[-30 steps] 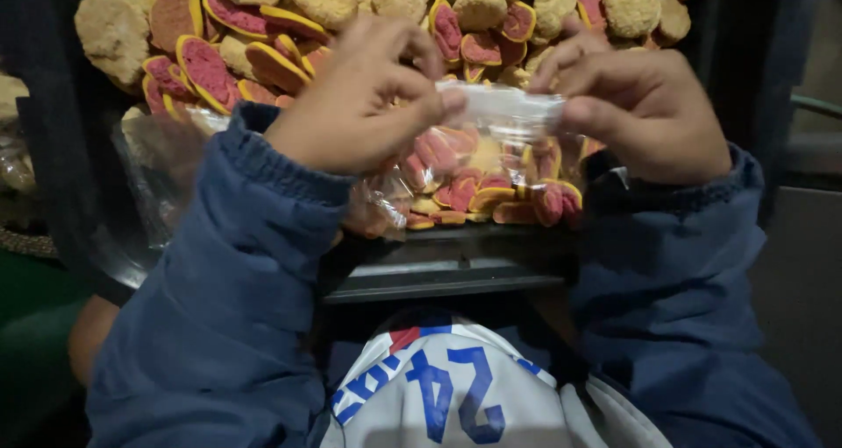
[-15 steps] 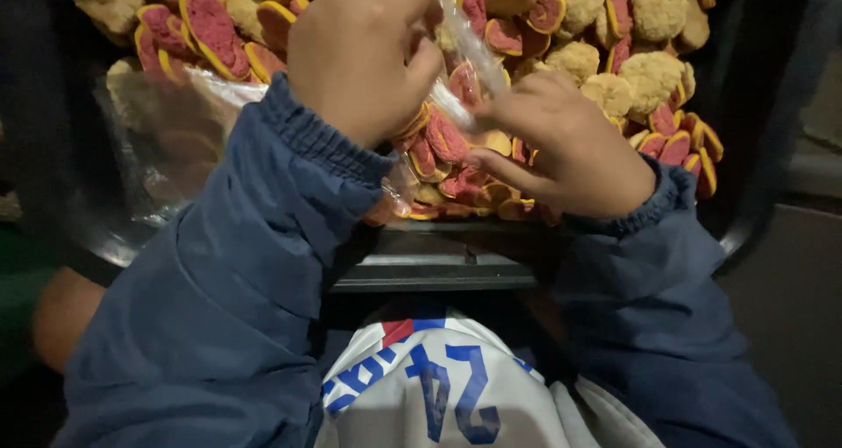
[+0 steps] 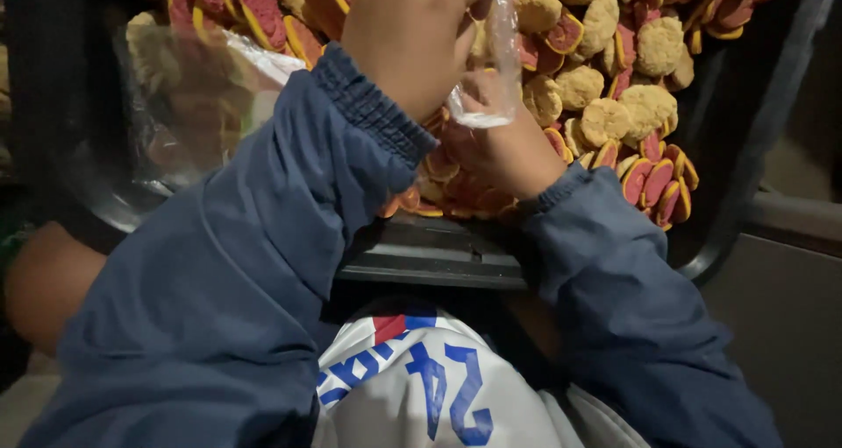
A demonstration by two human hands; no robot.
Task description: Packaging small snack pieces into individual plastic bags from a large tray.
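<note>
Above the near edge of a dark tray (image 3: pixel 438 259) heaped with snacks, the left hand (image 3: pixel 412 40) is raised with its fingers curled together, pinching the top of a clear plastic bag (image 3: pixel 491 71) that hangs down twisted into a narrow strip. Just below it, the right hand (image 3: pixel 504 154) rests low over the pile, touching the bottom of the bag; whether its fingers are apart or clamped cannot be told, since the bag and the other wrist hide them. Around both hands lies the heap of snacks (image 3: pixel 614 88): pale, bumpy round pieces mixed with flat red ones rimmed in yellow, spreading toward the far right corner. Toward the far left corner a second clear bag (image 3: pixel 189 106) lies open over more of the pieces. Both arms wear blue sleeves (image 3: pixel 254 264) with ribbed cuffs, and a white garment with blue print (image 3: pixel 421 387) shows below the tray's near edge
</note>
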